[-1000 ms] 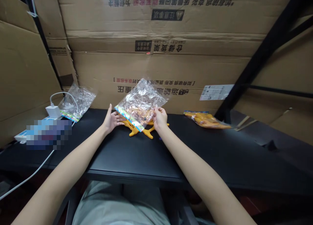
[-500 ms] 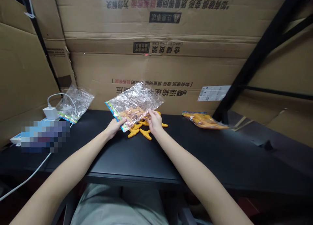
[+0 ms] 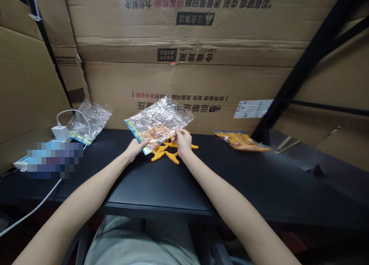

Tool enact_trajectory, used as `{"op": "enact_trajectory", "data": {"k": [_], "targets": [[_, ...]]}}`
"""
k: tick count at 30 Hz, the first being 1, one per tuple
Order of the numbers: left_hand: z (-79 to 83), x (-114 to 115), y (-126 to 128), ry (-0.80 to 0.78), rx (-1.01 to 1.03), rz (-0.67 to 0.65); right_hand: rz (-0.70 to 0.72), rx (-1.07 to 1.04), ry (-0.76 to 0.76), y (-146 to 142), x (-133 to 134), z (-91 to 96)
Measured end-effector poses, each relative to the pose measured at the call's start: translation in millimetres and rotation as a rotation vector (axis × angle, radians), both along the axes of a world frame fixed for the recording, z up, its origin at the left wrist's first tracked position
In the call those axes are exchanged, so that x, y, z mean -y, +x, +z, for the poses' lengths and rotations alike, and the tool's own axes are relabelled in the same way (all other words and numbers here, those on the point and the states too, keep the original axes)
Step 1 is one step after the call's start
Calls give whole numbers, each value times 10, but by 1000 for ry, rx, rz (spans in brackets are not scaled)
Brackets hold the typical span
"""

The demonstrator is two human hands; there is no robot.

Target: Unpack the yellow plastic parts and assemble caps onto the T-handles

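A clear plastic bag (image 3: 161, 113) with a colourful printed strip along its left edge is stretched between my hands, just above the table. My left hand (image 3: 135, 148) pinches the lower left side near the strip. My right hand (image 3: 182, 140) is closed on the bag's lower right edge. Under and in front of the bag lie several orange-yellow curved plastic pieces (image 3: 172, 157) in a loose pile. Some show through the film; whether any are inside the bag I cannot tell.
On the black table (image 3: 150, 188), a second clear bag (image 3: 92, 119) lies at the left, beside a white charger (image 3: 61, 133) with a cable and a blurred-out object (image 3: 54, 159). A bag of orange pieces (image 3: 243, 140) rests at the right. Cardboard (image 3: 184, 77) walls the back.
Hardly anything differs: both hands keep their hold on the bag, and the view has shifted very slightly.
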State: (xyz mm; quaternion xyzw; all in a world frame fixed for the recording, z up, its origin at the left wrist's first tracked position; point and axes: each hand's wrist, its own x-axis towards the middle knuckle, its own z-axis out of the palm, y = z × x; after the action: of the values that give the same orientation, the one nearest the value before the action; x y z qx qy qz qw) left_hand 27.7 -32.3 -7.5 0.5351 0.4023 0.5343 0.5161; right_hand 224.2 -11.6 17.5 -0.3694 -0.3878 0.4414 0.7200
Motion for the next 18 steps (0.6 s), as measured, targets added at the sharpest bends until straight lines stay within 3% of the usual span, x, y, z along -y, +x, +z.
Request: {"op": "enact_trajectory", "data": {"k": [6, 9, 11, 13, 18], "targets": [[51, -26, 21, 25, -2, 58, 168, 28, -71, -18, 33, 10], [84, -63, -27, 170, -60, 269, 127, -1, -75, 25, 25, 29], [105, -60, -93, 340, -254, 432, 95, -36, -88, 70, 8, 42], [118, -30, -152, 540, -572, 481, 80, -64, -101, 113, -15, 50], [116, 61, -114, 943, -1317, 269, 95, -71, -96, 152, -58, 51]]}}
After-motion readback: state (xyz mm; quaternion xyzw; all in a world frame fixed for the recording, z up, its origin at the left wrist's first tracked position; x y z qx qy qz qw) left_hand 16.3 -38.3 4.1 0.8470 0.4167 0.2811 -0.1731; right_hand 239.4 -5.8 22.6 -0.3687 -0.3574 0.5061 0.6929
